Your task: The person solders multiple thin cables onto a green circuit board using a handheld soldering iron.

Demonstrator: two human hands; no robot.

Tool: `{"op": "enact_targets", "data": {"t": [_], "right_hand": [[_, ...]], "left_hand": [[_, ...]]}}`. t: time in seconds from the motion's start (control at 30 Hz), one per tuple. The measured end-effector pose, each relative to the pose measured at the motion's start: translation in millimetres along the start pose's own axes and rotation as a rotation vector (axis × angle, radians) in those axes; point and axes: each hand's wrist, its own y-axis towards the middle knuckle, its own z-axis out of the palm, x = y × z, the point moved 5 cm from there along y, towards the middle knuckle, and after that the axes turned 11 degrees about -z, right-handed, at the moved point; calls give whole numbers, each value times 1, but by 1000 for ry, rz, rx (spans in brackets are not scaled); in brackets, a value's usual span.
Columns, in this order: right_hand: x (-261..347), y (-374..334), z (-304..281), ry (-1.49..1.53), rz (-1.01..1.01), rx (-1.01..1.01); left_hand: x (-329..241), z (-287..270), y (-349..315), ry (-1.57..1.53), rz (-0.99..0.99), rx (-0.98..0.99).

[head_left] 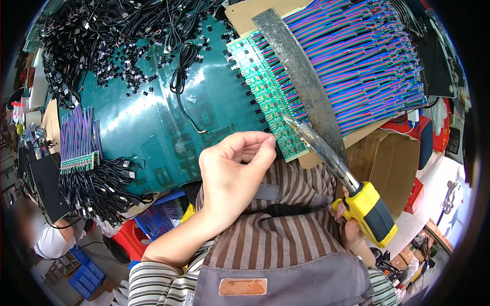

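Observation:
My right hand (351, 232) grips a yellow-and-black soldering gun (371, 214). Its tip rests over or against the lower part of a row of green circuit boards (261, 87); contact is hard to tell. My left hand (229, 171) is closed in a pinch beside the boards' near left edge, and what its fingertips hold, if anything, is too small to make out. Small black connectors line the boards' left edge. Across the multicoloured wires (357, 66) lies a dark flat metal bar (306, 76), just right of the boards.
Black cables and loose connectors (127, 58) pile up on the green mat (148, 132). One cable (178, 76) lies apart from the pile. At left is a bundle of boards with wires (79, 143). A cardboard box (390, 158) stands right; a person (56, 239) sits lower left.

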Motion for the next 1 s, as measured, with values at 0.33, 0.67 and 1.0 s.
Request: {"op": "enact_targets", "data": {"t": [0.33,0.67,1.0], "right_hand": [[10,5,3,-23,-87,-93],[7,-2,3,-11,-64,-43],[-4,-20,-1,0,-43,6]], "left_hand": [[-3,-3,15,-19,-180,190],[-4,-3,18,-50,-191,208],[-5,-2,19,-22,-205,206]]}}
